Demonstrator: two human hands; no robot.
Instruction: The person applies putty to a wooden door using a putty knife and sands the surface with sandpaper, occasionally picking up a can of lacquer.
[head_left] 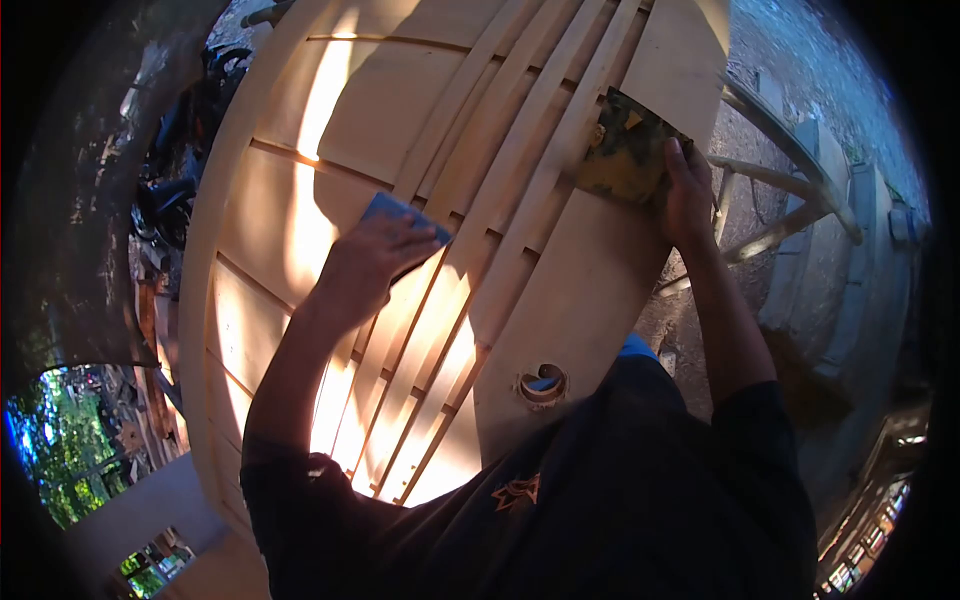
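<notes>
My left hand point(372, 262) lies over a flat blue pad point(382, 207), which looks like a sanding pad, with fingers pressed along it on the wooden slats. A large pale wooden panel point(575, 285) fills the middle of the view, its long slats and dark grooves running away from me. At the panel's right side, my right hand point(688, 200) grips the edge of a thin, roughly square sheet point(632, 150), mottled dark green and yellow-brown. The thumb lies on top of the sheet; the fingers beneath are hidden. Near my body, a curled wood shaving point(542, 385) sits around a round hole in the panel.
A curved wooden rim point(215, 215) borders the panel on the left. Pale frame legs or bars point(780, 185) stand to the right, above the ground. Dark clutter point(170, 200) lies beyond the left edge. Bright sun patches fall across the wood.
</notes>
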